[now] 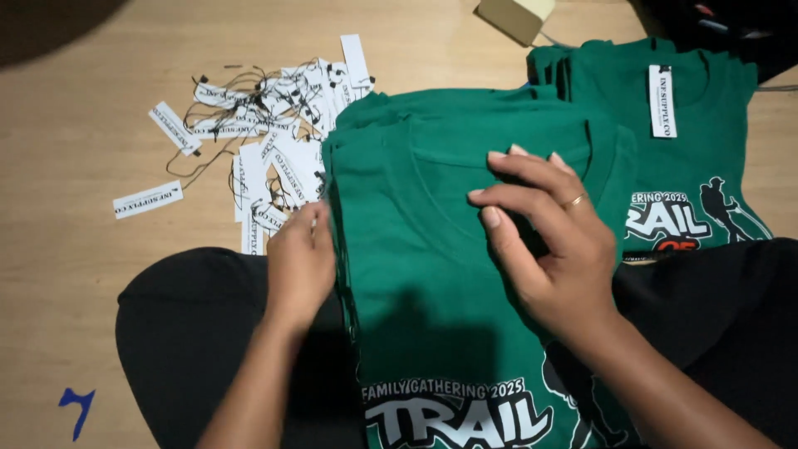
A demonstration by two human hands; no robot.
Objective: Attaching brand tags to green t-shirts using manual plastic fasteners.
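A stack of folded green T-shirts (416,274) with white printed lettering lies across my lap. My left hand (299,262) rests against the stack's left edge, fingers curled at the shirt layers beside the loose tags. My right hand (549,237), with a ring on one finger, lies flat on the top shirt below its neckline, fingers spread. A second pile of green shirts (690,141) sits at the right, with a white paper tag (662,101) hanging at the collar.
A heap of white paper hang tags with black strings (266,141) is scattered on the wooden floor (66,125) at the left. A tan box corner (515,17) shows at the top. My black-clothed legs (191,333) fill the lower part.
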